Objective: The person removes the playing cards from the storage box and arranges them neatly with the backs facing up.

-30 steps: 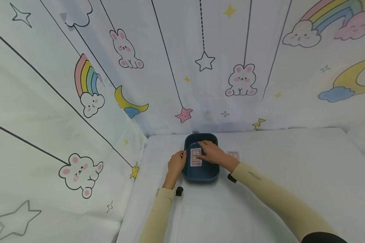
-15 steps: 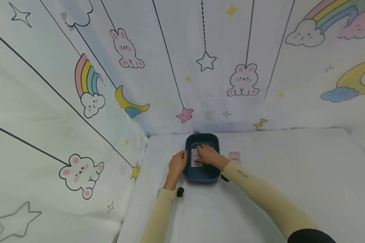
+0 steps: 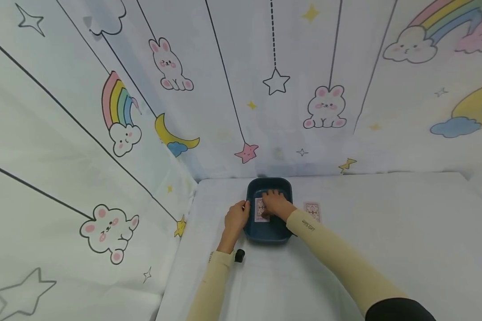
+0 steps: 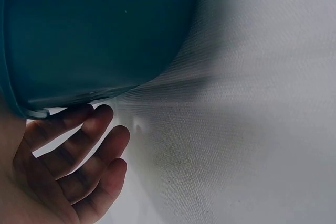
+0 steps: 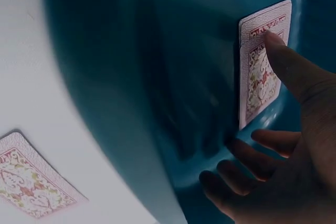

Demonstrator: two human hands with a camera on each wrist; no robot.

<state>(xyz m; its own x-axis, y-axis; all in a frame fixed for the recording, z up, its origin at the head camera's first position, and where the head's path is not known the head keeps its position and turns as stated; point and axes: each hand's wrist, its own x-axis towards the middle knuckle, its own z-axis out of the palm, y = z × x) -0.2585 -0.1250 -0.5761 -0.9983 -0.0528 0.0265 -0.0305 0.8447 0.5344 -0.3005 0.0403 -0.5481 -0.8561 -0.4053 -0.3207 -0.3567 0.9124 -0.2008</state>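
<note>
A dark teal tray (image 3: 267, 234) stands on the white table, and my left hand (image 3: 236, 216) holds its left rim. In the left wrist view the fingers (image 4: 107, 148) lie bent against the outside of the tray wall; the thumb is hidden. Inside the tray lies a small stack of playing cards (image 3: 259, 214), red-patterned backs up. My right hand (image 3: 277, 205) reaches in over it. In the right wrist view its thumb (image 5: 281, 51) touches the top card, while the other fingers, loosely bent, are spread beside the stack.
To the right of the tray, another red-backed playing card (image 3: 312, 211) lies on the white tabletop (image 3: 385, 232). Behind the tray rises a white cloth wall (image 3: 289, 133) printed with rabbits and stars; a similar one stands on the left.
My right forearm has swung left and its hand has turned slightly over the cards, uncovering more of the card on the table. My left hand keeps its hold on the tray rim.
</note>
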